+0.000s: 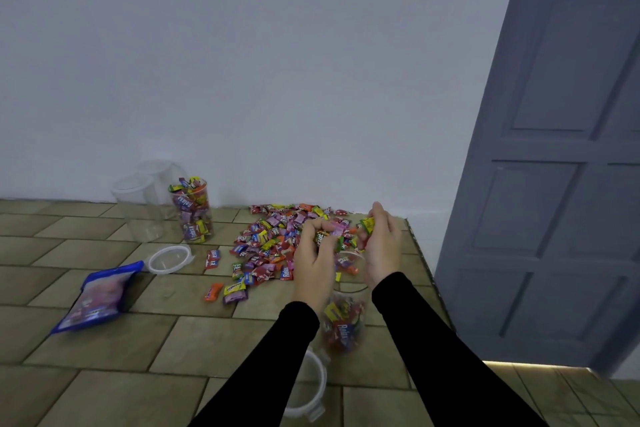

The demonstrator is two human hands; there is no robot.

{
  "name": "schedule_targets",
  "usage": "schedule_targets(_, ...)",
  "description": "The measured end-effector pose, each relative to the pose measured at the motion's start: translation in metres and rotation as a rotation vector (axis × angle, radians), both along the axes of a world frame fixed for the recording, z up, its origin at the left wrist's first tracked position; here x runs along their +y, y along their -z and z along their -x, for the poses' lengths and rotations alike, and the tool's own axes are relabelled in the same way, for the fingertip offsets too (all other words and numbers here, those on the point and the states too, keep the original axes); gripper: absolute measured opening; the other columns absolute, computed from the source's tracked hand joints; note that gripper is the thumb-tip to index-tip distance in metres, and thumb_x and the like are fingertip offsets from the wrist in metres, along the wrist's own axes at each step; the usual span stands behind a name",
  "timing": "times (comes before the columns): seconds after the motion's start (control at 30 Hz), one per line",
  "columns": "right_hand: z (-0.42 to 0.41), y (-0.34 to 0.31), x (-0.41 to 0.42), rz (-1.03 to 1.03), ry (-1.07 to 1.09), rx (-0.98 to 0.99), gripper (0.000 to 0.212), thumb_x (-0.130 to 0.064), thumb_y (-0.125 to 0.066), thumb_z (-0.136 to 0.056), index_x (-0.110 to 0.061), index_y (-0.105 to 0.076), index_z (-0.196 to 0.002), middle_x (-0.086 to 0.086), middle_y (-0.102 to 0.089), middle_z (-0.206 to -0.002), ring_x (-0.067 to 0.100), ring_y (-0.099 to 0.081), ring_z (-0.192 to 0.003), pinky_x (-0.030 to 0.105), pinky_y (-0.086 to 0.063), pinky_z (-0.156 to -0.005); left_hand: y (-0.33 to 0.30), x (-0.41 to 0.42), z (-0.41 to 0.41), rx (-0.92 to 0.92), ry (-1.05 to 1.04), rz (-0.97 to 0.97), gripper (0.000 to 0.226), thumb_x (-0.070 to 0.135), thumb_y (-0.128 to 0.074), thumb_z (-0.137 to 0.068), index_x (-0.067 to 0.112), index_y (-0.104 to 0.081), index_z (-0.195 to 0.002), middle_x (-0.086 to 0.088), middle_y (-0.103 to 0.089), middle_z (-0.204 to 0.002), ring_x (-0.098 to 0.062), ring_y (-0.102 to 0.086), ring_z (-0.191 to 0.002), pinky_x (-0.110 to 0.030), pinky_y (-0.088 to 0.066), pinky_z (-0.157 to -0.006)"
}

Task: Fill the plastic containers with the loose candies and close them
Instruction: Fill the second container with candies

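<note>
Both hands, left (313, 262), right (381, 246), fingers clutching candies (266, 243), seemingly four containers (343, 319), two lids (168, 259)

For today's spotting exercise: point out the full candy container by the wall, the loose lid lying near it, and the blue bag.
Full candy container (193, 215), head view, on its candy-packed clear wall.
Loose lid (151, 261), head view, on its white rim.
Blue bag (97, 298), head view, on its printed front.

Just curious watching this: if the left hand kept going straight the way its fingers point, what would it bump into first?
Most likely the pile of loose candies just beyond the left hand, which already holds some; past that, the wall. Depth is hard to judge.
</note>
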State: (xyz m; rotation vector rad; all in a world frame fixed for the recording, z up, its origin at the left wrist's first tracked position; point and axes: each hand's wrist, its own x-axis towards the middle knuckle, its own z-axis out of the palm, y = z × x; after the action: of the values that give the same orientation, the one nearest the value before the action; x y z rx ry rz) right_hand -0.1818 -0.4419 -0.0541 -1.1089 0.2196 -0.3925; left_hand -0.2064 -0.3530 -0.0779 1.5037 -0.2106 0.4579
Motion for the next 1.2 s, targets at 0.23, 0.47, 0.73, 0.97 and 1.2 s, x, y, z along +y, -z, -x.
schedule_targets(0.23, 0.006, -0.002, -0.002, -0.004, -0.021, -0.021, 0.028, -0.030, -0.048, -0.099, -0.017, -0.050, -0.074, -0.002, -0.047, -0.068, 0.010, -0.048, -0.060, 0.017, -0.039, -0.053, 0.005, -0.004, -0.004, 0.032, -0.025, 0.025, 0.021, 0.004, -0.047, -0.094, 0.018, -0.051, -0.079, 0.010, -0.042, -0.066, -0.009, -0.035, -0.058, -0.024, -0.030, -0.055)
schedule_targets(0.47, 0.002, 0.002, -0.002, -0.001, -0.026, -0.010, 0.028, -0.031, -0.048, -0.099, -0.018, -0.051, -0.074, 0.003, -0.049, -0.076, 0.011, -0.047, -0.067, 0.019, -0.038, -0.055, -0.001, -0.007, 0.009, 0.006, 0.034, 0.044, 0.038, -0.017, -0.047, -0.084, 0.015, -0.052, -0.104, 0.003, -0.052, -0.102, 0.003, -0.055, -0.081, -0.008, -0.044, -0.061)
schedule_targets(0.73, -0.001, 0.004, -0.003, -0.014, -0.017, -0.021, 0.030, -0.029, -0.049, -0.098, -0.015, -0.047, -0.072, 0.005, -0.043, -0.074, 0.012, -0.045, -0.064, 0.017, -0.038, -0.053, 0.009, -0.004, 0.001, -0.024, 0.032, -0.014, 0.042, -0.012, -0.058, -0.079, 0.022, -0.052, -0.103, 0.006, -0.056, -0.106, 0.008, -0.051, -0.098, -0.011, -0.044, -0.064)
schedule_targets(0.97, 0.001, 0.003, -0.004, -0.013, -0.015, -0.019, 0.030, -0.028, -0.050, -0.098, -0.014, -0.047, -0.072, 0.007, -0.037, -0.072, 0.015, -0.039, -0.061, 0.019, -0.038, -0.051, 0.011, -0.002, 0.003, -0.048, 0.160, 0.021, 0.033, -0.011, -0.056, -0.086, 0.015, -0.061, -0.106, -0.001, -0.070, -0.107, -0.005, -0.064, -0.106, -0.015, -0.052, -0.068)
schedule_targets(1.2, -0.001, 0.005, -0.004, -0.029, -0.018, 0.000, 0.026, -0.030, -0.052, -0.097, -0.017, -0.053, -0.075, 0.007, -0.046, -0.082, 0.014, -0.042, -0.065, 0.019, -0.037, -0.049, 0.037, 0.001, -0.006, 0.073, 0.128, 0.109, 0.034, 0.034, -0.050, -0.088, 0.015, -0.066, -0.111, 0.002, -0.069, -0.111, -0.013, -0.064, -0.106, -0.029, -0.050, -0.088)
